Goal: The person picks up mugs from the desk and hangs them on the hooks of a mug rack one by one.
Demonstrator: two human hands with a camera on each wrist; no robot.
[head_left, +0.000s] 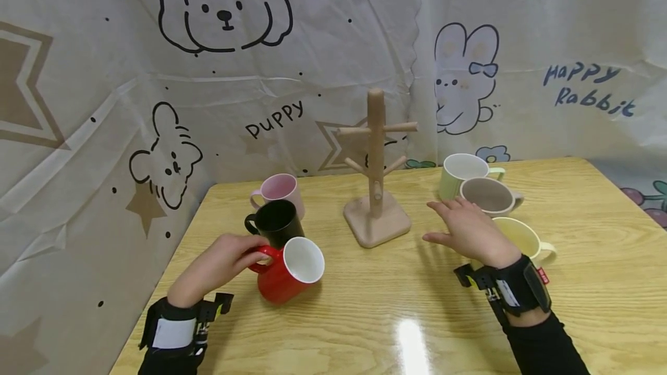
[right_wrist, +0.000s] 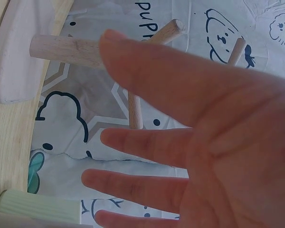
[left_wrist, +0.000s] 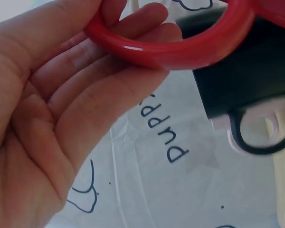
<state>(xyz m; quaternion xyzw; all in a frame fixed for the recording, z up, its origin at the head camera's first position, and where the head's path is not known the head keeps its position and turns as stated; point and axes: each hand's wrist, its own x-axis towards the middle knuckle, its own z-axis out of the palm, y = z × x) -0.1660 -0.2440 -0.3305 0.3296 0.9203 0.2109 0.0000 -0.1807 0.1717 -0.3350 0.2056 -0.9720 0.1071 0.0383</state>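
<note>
1. The left hand (head_left: 224, 259) pinches the handle (left_wrist: 180, 54) of the red mug (head_left: 278, 285), which tilts, mouth to the right, in front of the black mug (head_left: 289, 230). Whether its bottom touches the table (head_left: 365, 317) I cannot tell.
2. The likeliest slip, I judge, is the mug swinging or turning in that grip: all the hold sits on one side, and the heavier body hangs off it.
3. The black mug is so close that a careless swing could knock it into the pink mug (head_left: 281, 187) just behind.
4. The right hand (head_left: 471, 230) is spread, thumb apart, and grips nothing. It hangs over the yellow mug (head_left: 521, 236) and beside the gray mug (head_left: 487, 195); a low sweep could tip either, or push the gray one against the green mug (head_left: 461, 169).
5. The wooden stand (head_left: 376, 155) could rock if something bumped its pegs (head_left: 401, 127), since the post is tall above a small foot.
6. Materials: the red mug looks like glazed ceramic, glossy outside and white inside, with a smooth, rounded handle. The black one looks duller. The green one has fine ribs. The stand is pale, matte wood with round pegs; the table shows yellowish grain and a bright glare; the cloth (head_left: 339, 74) behind is creased.
</note>
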